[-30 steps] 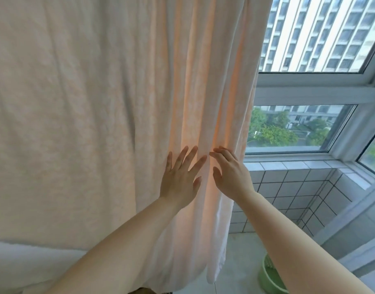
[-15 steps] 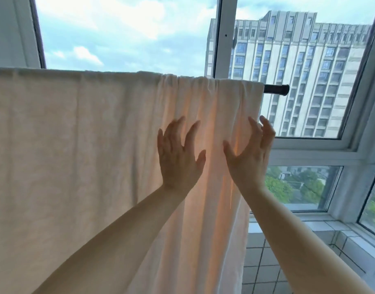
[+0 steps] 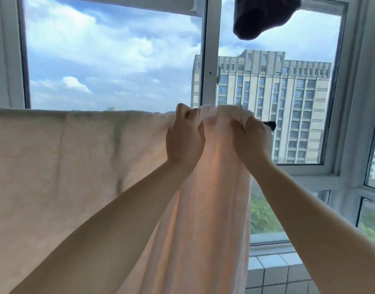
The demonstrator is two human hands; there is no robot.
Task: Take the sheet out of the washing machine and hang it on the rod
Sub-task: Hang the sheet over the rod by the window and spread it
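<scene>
My left hand (image 3: pixel 185 136) and right hand (image 3: pixel 249 137) grip the soft, limp sheet (image 3: pixel 76 166) bunched atop the rod (image 3: pixel 269 124), mid-frame.

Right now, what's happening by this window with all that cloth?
A person is hanging laundry. A pale peach sheet is draped over a dark rod across the window. The left hand and the right hand both grip the bunched top edge near the rod's right end, likely to spread it. The rest hangs fairly flat to the left. A dark garment hangs above.
</scene>
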